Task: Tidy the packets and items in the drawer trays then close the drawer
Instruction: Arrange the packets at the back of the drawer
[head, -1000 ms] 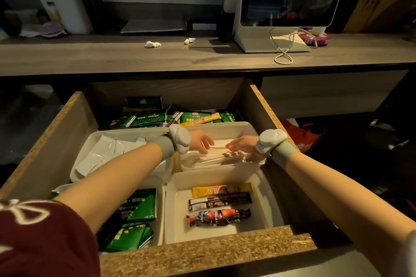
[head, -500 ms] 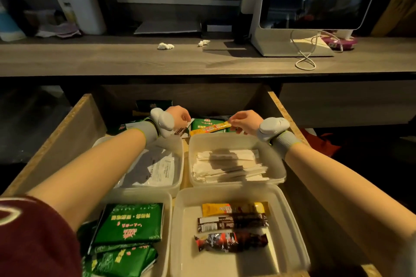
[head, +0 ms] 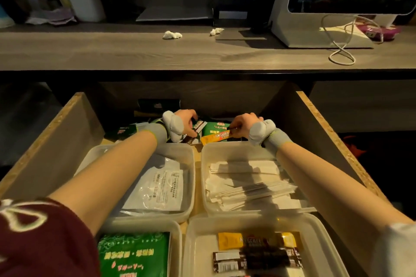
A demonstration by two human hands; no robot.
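Forearms stretch forward side by side over the open drawer (head: pixel 56 132), both bare, each wrist wrapped in a grey band with a padded white lump on top. The left hand (head: pixel 184 119) is at the back of the drawer, past the rear trays, knuckles up and fingers curled down round a dark stick packet (head: pixel 195 131) with a white end, which slants out from under the palm. The right hand (head: pixel 244 122) sits level with it, nearer the drawer's right wall, wrist bent inward, thumb and fingertips pinching the right end of an orange stick packet (head: pixel 215 137). That packet lies almost flat, its free end pointing left and close to the dark one. Green packets (head: pixel 213 127) lie beneath both at the drawer's back.

Nearer the drawer's front, the rear-left tray (head: pixel 180 149) holds white pouches and the rear-right tray (head: pixel 225 146) holds white paper sachets. The front-left tray (head: pixel 176 245) holds green packs, and the front-right tray (head: pixel 198 243) holds yellow and dark sticks. The tabletop (head: pixel 135 51) runs above the drawer's back.
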